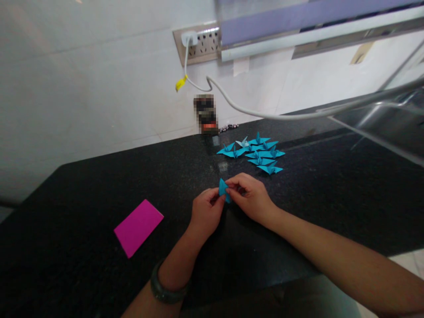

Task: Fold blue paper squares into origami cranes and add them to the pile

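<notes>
Between my two hands is a small folded piece of blue paper (222, 187), held above the dark countertop. My left hand (207, 210) pinches its left and lower side between thumb and fingers. On the other side, the thumb and fingertips of my right hand (250, 194) grip its right edge. Parts of the paper are covered by my fingertips. Beyond my right hand, several blue paper cranes (260, 160) stand grouped on the counter, with one paler crane (243, 142) among them.
A pink stack of paper (139, 227) lies on the black countertop (82, 194) to the left. Against the wall stands a blurred dark object (205, 112). A white cable (238, 106) runs from the wall socket (207, 44) toward the sink (391, 119) at right.
</notes>
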Motion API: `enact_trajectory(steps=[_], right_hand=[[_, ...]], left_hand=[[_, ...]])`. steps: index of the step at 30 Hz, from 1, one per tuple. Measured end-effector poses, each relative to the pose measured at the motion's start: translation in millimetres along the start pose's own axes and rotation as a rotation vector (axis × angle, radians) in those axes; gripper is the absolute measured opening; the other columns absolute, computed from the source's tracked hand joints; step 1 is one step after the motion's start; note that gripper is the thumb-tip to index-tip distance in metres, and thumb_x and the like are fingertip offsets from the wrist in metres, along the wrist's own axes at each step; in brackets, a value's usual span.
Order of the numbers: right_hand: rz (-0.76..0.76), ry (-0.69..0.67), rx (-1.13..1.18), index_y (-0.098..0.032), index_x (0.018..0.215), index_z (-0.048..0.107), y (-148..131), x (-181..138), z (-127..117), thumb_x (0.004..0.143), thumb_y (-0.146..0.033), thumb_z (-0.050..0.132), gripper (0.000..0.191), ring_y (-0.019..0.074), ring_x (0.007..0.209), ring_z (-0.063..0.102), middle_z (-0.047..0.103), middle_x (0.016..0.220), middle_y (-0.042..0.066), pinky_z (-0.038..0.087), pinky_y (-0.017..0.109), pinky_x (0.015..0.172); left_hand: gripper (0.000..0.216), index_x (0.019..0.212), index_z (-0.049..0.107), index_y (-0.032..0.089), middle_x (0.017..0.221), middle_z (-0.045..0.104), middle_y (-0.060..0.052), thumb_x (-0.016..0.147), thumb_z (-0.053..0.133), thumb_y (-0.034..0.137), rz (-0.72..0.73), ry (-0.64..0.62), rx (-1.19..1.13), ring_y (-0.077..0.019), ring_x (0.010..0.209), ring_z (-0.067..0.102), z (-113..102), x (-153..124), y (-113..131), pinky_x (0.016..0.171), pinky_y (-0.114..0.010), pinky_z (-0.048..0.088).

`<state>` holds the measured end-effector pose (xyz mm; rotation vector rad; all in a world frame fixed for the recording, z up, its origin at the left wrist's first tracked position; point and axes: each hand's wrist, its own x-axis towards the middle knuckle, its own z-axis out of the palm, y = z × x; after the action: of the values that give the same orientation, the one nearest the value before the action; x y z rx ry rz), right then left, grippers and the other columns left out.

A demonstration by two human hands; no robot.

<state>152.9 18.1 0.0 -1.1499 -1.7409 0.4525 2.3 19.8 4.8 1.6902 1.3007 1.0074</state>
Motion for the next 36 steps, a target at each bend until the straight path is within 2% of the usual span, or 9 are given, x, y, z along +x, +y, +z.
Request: enact_trajectory(steps=[7, 11, 15, 19, 21, 24, 31, 36], right_hand=[[-0.101, 0.014, 0.027, -0.021, 0.086, 0.066, -0.8, -0.1, -0.3, 0.078, -0.012, 0.056, 0.016, 0.0124, 0.072, 0.057, 0.061, 0.079, 0.003, 0.046, 0.024, 0.060], [-0.017, -0.018, 0.105, -0.018, 0.077, 0.063, -0.6, 1.1, 0.1, 0.073, -0.012, 0.062, 0.008, 0.0116, 0.070, 0.055, 0.056, 0.079, 0.003, 0.045, 0.023, 0.057], [0.098, -0.074, 0.217, -0.017, 0.076, 0.061, 6.7, 3.2, 0.8, 0.068, -0.011, 0.066, 0.011, 0.0091, 0.065, 0.051, 0.053, 0.080, 0.001, 0.045, 0.022, 0.057], [0.135, -0.085, 0.340, -0.016, 0.071, 0.061, 12.8, 6.1, -1.1, 0.070, -0.014, 0.066, 0.006, 0.0094, 0.064, 0.050, 0.052, 0.076, 0.000, 0.044, 0.024, 0.060], [0.105, -0.091, 0.372, -0.017, 0.071, 0.061, 13.0, 7.6, -3.0, 0.071, -0.015, 0.066, 0.005, 0.0102, 0.066, 0.051, 0.052, 0.074, 0.000, 0.044, 0.025, 0.061], [0.020, -0.091, 0.376, -0.017, 0.071, 0.062, 11.6, 8.4, -4.9, 0.072, -0.015, 0.065, 0.005, 0.0110, 0.069, 0.051, 0.053, 0.074, 0.000, 0.043, 0.025, 0.062], [-0.037, -0.054, 0.300, -0.017, 0.070, 0.062, 8.5, 6.5, -6.6, 0.073, -0.015, 0.066, 0.005, 0.0105, 0.067, 0.052, 0.054, 0.075, 0.001, 0.042, 0.023, 0.057], [-0.129, -0.164, 0.272, -0.019, 0.077, 0.065, 8.1, 8.5, -11.4, 0.075, -0.015, 0.064, 0.005, 0.0114, 0.073, 0.053, 0.053, 0.080, 0.002, 0.044, 0.024, 0.062]], left_hand=[[0.014, 0.079, 0.072, 0.020, 0.070, 0.066, -0.002, 0.073, 0.060, 0.022, -0.011, 0.013, 0.008, -0.0163, 0.064, 0.058, -0.2, 0.7, -1.1, 0.061, -0.025, 0.042], [0.017, 0.083, 0.072, 0.020, 0.072, 0.066, -0.003, 0.075, 0.058, 0.025, 0.013, -0.038, 0.037, -0.0164, 0.066, 0.057, -0.5, 0.6, -3.0, 0.063, -0.026, 0.042], [0.017, 0.083, 0.072, 0.020, 0.073, 0.066, -0.002, 0.075, 0.058, 0.026, 0.044, -0.097, 0.003, -0.0161, 0.067, 0.057, -1.7, 0.9, -3.7, 0.065, -0.026, 0.041], [0.015, 0.079, 0.072, 0.017, 0.067, 0.066, -0.001, 0.071, 0.062, 0.026, -0.089, -0.129, -0.167, -0.0147, 0.062, 0.056, -1.8, 1.7, -1.0, 0.061, -0.025, 0.041], [0.015, 0.074, 0.070, 0.015, 0.060, 0.063, 0.000, 0.069, 0.064, 0.028, -0.167, -0.125, -0.235, -0.0128, 0.056, 0.053, -1.5, 1.8, 0.9, 0.056, -0.024, 0.039], [0.017, 0.069, 0.068, 0.014, 0.056, 0.060, 0.000, 0.068, 0.064, 0.030, -0.212, -0.146, -0.304, -0.0111, 0.053, 0.050, -1.1, 1.7, 2.2, 0.055, -0.024, 0.038], [0.019, 0.068, 0.067, 0.013, 0.056, 0.058, 0.000, 0.068, 0.063, 0.031, -0.201, -0.164, -0.291, -0.0105, 0.053, 0.049, -1.6, 1.9, 1.2, 0.055, -0.024, 0.038], [0.018, 0.067, 0.067, 0.014, 0.054, 0.056, 0.001, 0.069, 0.063, 0.031, -0.189, -0.182, -0.293, -0.0098, 0.052, 0.047, -2.0, 2.1, 1.4, 0.053, -0.023, 0.036]])
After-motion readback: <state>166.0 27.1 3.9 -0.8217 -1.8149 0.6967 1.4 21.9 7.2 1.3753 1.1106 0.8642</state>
